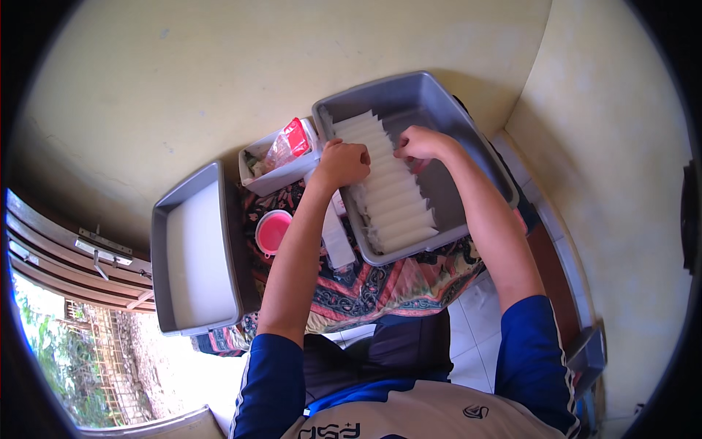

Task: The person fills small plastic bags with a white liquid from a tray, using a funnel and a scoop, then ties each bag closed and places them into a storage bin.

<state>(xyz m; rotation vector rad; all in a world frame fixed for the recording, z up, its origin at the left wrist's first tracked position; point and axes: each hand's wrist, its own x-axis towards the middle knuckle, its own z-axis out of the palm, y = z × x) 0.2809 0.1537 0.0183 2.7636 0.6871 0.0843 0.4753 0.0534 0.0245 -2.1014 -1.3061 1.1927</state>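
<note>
A grey plastic tub (455,214) holds a row of white, tube-like filled plastic packets (395,192), lying side by side along its left part. Over the left ends of the packets is my left hand (345,162), its fingers curled; whether it grips a packet is hidden. At the right ends of the row, my right hand (425,144) has its fingertips bent down close to a packet, and I cannot tell if they hold it. A small reddish thing (419,165) shows just below that hand, inside the tub.
On the patterned cloth (378,296) stand a second grey tub (233,274) with white contents, a pink-filled round container (274,231), a white box (279,175) holding plastic bags, and a long white pack (337,241). A wall rises behind; an open window or door lies left.
</note>
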